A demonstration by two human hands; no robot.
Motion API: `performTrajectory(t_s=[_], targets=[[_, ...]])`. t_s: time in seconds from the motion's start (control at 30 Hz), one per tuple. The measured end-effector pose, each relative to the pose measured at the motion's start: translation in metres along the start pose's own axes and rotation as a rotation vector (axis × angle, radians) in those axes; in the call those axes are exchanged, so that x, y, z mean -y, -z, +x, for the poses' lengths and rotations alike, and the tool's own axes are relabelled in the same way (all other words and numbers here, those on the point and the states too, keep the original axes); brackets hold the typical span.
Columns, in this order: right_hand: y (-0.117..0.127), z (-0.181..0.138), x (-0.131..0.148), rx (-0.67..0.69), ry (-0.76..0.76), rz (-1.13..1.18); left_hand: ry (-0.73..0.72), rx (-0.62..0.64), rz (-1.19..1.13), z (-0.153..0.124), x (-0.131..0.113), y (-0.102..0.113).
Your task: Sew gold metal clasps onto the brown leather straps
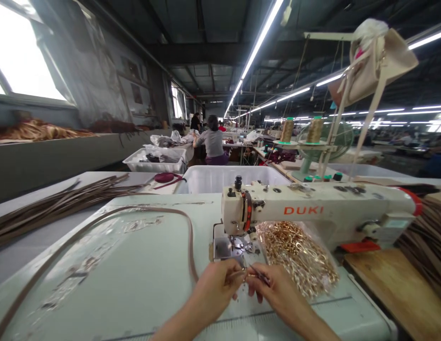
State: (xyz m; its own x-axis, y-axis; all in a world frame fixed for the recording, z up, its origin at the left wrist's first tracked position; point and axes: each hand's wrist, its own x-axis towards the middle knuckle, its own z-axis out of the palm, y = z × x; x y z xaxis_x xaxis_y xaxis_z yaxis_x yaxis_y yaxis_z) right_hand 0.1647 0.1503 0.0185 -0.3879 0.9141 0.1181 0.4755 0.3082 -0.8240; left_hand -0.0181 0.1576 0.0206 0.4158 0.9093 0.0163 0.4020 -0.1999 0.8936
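Observation:
My left hand [215,286] and my right hand [273,289] meet just in front of the needle of a white DUKI sewing machine [312,210]. Both hands are closed in a pinch on the end of a thin brown strap [99,227], with a small gold metal piece between the fingertips. The strap loops back across the pale green machine table [135,284] to the left. A clear bag of gold chain hardware [298,255] lies under the machine arm, right of my right hand.
A pile of brown straps [53,203] lies on the left table. White bins [220,177] stand behind the machine. Thread cones [287,130] and a beige bag [376,61] sit on a stand. A wooden board [398,289] lies right. A seated person [213,142] works farther back.

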Motion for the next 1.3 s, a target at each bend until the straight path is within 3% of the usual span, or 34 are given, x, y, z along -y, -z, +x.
performTrajectory(t_s=[0.1,0.2,0.37,0.57,0.9,1.0,1.2,1.3], targets=[[-0.022,0.0,-0.001,-0.065,-0.028,0.065,-0.087,0.107,-0.106,-0.019,0.011,0.022],[-0.037,0.002,-0.001,-0.158,-0.024,0.074,-0.099,0.074,-0.107,-0.03,0.017,0.032],[-0.054,0.008,0.004,-0.242,-0.052,0.132,0.0,-0.016,0.172,-0.032,0.024,0.021],[-0.062,0.008,0.01,-0.246,-0.069,0.152,0.014,-0.097,0.472,-0.037,0.03,0.01],[-0.067,0.001,0.005,-0.32,-0.134,0.074,0.017,-0.16,0.593,-0.038,0.027,-0.003],[-0.071,-0.001,0.001,-0.34,-0.096,-0.017,0.0,-0.204,0.625,-0.038,0.032,-0.01],[-0.081,-0.002,-0.007,-0.464,0.107,-0.178,0.052,-0.13,0.624,-0.04,0.028,-0.01],[-0.085,-0.004,-0.01,-0.464,0.191,-0.213,0.064,-0.127,0.578,-0.041,0.021,-0.007]])
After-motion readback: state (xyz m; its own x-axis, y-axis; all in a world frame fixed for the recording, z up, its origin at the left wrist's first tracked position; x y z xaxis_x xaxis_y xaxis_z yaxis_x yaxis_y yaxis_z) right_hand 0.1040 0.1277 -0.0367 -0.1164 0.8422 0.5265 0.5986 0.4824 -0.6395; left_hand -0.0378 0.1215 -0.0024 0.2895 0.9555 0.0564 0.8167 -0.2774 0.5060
